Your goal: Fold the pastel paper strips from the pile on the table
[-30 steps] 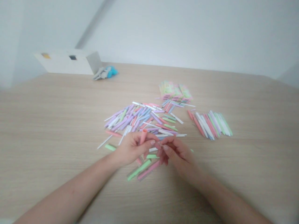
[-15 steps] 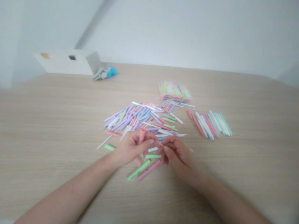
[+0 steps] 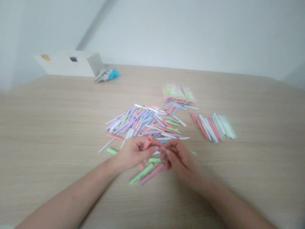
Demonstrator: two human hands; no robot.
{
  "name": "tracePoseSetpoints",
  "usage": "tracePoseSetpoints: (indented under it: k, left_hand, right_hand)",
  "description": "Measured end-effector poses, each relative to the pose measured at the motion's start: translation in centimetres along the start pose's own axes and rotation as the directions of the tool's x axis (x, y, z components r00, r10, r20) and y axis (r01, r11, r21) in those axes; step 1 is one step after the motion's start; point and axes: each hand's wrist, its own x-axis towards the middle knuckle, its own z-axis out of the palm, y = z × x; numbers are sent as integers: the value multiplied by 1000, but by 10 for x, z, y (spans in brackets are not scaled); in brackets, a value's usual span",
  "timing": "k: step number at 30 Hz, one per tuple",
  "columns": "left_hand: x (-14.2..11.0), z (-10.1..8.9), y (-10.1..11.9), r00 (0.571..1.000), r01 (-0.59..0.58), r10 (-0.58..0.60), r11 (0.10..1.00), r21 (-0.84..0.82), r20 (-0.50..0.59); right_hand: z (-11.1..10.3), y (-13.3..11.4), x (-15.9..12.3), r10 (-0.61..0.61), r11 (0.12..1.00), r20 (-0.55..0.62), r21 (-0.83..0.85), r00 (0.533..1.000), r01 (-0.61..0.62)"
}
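Note:
My left hand [image 3: 132,153] is closed round a coral pen-like tube [image 3: 147,143], whose hollow round end points up between thumb and fingers. Its thumb and fingertip meet the fingertips of my right hand [image 3: 182,160], which is closed in a pinch. A small clear or pinkish piece seems to sit between the fingertips, too blurred to name. Below the hands lie a light green tube [image 3: 142,173] and a pink tube [image 3: 152,174], both with a clear part. Behind the hands spreads a loose pile of pastel pen pieces [image 3: 135,121], partly hidden by my fingers.
To the right, a row of pastel pens [image 3: 214,128] lies side by side. Small printed packs [image 3: 177,93] are stacked behind the pile. At the back left stand a white box [image 3: 69,65] and a crumpled grey and blue cloth-like item [image 3: 107,74]. A pale wall rises behind the table.
The coral tube in my left hand has tilted, its open end now lower, further right and facing me more. Both hands remain together at the fingertips in nearly the same place.

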Motion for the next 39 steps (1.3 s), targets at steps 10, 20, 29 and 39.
tracePoseSetpoints:
  k: [10, 20, 29, 39]
  left_hand:
    - [2, 2, -7, 998, 40, -43, 997, 61, 46]
    - [4, 1, -5, 994, 99, -102, 992, 82, 35]
    - [5, 2, -2, 991, 126, -131, 986, 111, 39]
    - [8, 2, -1, 984, 173, -178, 963, 205, 6]
  right_hand:
    - [3, 2, 3, 24, 1000, 2, 21, 1000, -24]
    - [-4, 0, 6, 31, 926, 167, 366, 985, -91]
    - [-6, 5, 10, -5, 999, -42, 53, 999, 7]
    - [2, 10, 10, 149, 988, -89, 54, 985, -144]
